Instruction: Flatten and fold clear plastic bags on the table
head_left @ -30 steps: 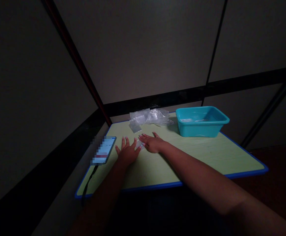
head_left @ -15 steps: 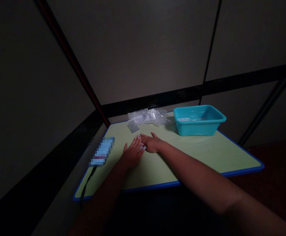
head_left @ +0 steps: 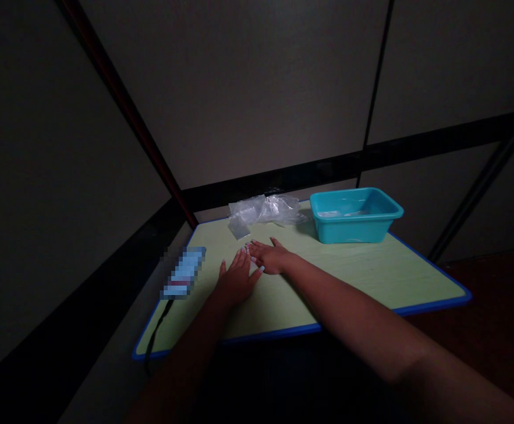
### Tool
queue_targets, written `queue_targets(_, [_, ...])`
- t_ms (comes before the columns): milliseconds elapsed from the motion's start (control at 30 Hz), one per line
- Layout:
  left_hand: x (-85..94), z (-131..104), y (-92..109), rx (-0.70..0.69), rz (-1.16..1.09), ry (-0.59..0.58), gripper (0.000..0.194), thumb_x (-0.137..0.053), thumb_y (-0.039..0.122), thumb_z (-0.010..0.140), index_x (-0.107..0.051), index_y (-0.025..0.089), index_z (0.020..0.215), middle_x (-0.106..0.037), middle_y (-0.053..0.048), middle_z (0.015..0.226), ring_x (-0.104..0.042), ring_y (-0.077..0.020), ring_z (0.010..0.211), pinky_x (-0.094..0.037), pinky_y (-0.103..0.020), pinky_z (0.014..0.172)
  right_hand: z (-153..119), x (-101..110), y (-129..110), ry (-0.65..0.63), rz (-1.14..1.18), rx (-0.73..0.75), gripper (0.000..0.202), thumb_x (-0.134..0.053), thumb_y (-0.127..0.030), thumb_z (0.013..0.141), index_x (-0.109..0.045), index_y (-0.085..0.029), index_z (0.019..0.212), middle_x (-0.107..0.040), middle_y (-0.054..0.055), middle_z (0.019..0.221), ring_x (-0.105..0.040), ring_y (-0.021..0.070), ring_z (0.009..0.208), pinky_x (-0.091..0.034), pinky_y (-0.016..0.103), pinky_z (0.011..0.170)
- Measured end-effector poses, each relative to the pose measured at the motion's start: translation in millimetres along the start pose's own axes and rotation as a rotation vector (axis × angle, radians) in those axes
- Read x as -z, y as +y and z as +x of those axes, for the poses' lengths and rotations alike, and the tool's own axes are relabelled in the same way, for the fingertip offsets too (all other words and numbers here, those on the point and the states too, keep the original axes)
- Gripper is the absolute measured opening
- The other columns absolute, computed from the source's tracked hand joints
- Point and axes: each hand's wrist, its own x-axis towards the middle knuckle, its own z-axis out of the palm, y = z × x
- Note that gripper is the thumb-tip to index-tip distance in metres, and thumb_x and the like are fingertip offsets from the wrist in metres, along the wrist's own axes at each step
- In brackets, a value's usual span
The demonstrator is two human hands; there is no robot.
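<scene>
Flat on the green tabletop (head_left: 283, 300), my left hand (head_left: 236, 281) lies with its fingers stretched forward and its thumb apart. My right hand (head_left: 269, 258) is laid out beside it, palm down, its fingertips meeting those of the left. Between and under the two hands shows a small pale, clear piece (head_left: 253, 267), perhaps a plastic bag; most of it is covered. Just beyond the fingertips lies a flat clear plastic bag (head_left: 240, 228), at the near edge of a crumpled heap of clear plastic bags (head_left: 274, 209).
A turquoise basin (head_left: 354, 229) stands at the back right with some whitish plastic inside. On the left lies a blurred-out flat device (head_left: 184, 272) with a black strap (head_left: 155, 335) hanging over the edge. Wall panels (head_left: 257, 88) rise behind the table.
My left hand has shifted slightly left and its thumb is spread wider. My right hand stays almost where it was. The view has moved a little.
</scene>
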Motion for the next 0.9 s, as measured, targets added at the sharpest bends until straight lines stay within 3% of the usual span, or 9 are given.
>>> queue_targets(133, [4.0,1.7,-6.9,0.017,-0.058,0.087,0.058,-0.023,0.044,0.092,-0.027,0.015,0.142,-0.018,-0.013,0.152,-0.014,-0.0250,0.140,-0.011,-0.059,0.107,1.2,0.5,1.2,0.020,0.083,-0.020,0.050,-0.027,-0.031,0.094,-0.026,-0.025,0.144,-0.022,0.004,0.151,-0.015,0.0200,0.139,-0.006,0.061,0.106])
queue_targets(300, [13.4,5.5,-18.4,0.102,-0.079,0.469,0.047,-0.032,0.037,0.090,-0.049,0.017,0.129,-0.038,-0.012,0.143,-0.028,-0.0254,0.135,-0.023,-0.047,0.109,3.0,6.3,10.1,0.372,0.172,-0.238,0.044,-0.024,-0.033,0.095,-0.046,-0.020,0.131,-0.040,0.009,0.142,-0.025,0.0229,0.135,-0.009,0.058,0.106])
queue_targets(367, [14.4,5.9,-19.8,0.106,-0.056,0.524,0.042,-0.036,0.036,0.089,-0.056,0.019,0.122,-0.045,-0.011,0.137,-0.032,-0.0268,0.131,-0.026,-0.045,0.108,2.7,9.9,12.8,0.435,0.142,-0.359,0.039,-0.031,-0.032,0.092,-0.058,-0.017,0.117,-0.050,0.013,0.132,-0.033,0.0256,0.129,-0.017,0.054,0.105])
queue_targets(467, [12.2,5.5,-17.7,0.120,-0.028,0.440,0.040,-0.041,0.039,0.087,-0.059,0.025,0.119,-0.045,-0.009,0.138,-0.030,-0.0297,0.132,-0.026,-0.048,0.106,1.2,13.6,13.0,0.418,0.124,-0.476,0.034,-0.040,-0.034,0.088,-0.065,-0.015,0.102,-0.056,0.016,0.120,-0.040,0.0286,0.119,-0.030,0.046,0.098])
queue_targets(633, [6.0,7.0,-14.6,0.146,-0.034,0.244,0.050,-0.045,0.047,0.085,-0.045,0.034,0.134,-0.026,-0.007,0.151,-0.012,-0.0331,0.139,-0.017,-0.059,0.106,-0.7,13.1,5.8,0.336,0.133,-0.513,0.034,-0.046,-0.039,0.085,-0.067,-0.016,0.099,-0.057,0.016,0.117,-0.040,0.0314,0.117,-0.034,0.047,0.092])
queue_targets(767, [3.9,9.3,-16.2,0.161,-0.021,0.142,0.057,-0.041,0.052,0.086,-0.041,0.028,0.138,-0.020,-0.011,0.152,-0.005,-0.0321,0.141,-0.014,-0.060,0.105,1.3,9.9,-0.2,0.268,0.134,-0.496,0.033,-0.048,-0.041,0.084,-0.069,-0.018,0.096,-0.056,0.016,0.118,-0.040,0.0311,0.115,-0.036,0.048,0.089])
queue_targets(900, [3.0,10.1,-17.7,0.155,-0.009,0.124,0.060,-0.037,0.054,0.086,-0.039,0.024,0.138,-0.019,-0.013,0.152,-0.004,-0.0321,0.141,-0.015,-0.061,0.105,3.2,8.0,-4.4,0.245,0.142,-0.484,0.035,-0.053,-0.046,0.080,-0.071,-0.018,0.091,-0.056,0.016,0.117,-0.040,0.0321,0.113,-0.036,0.047,0.086])
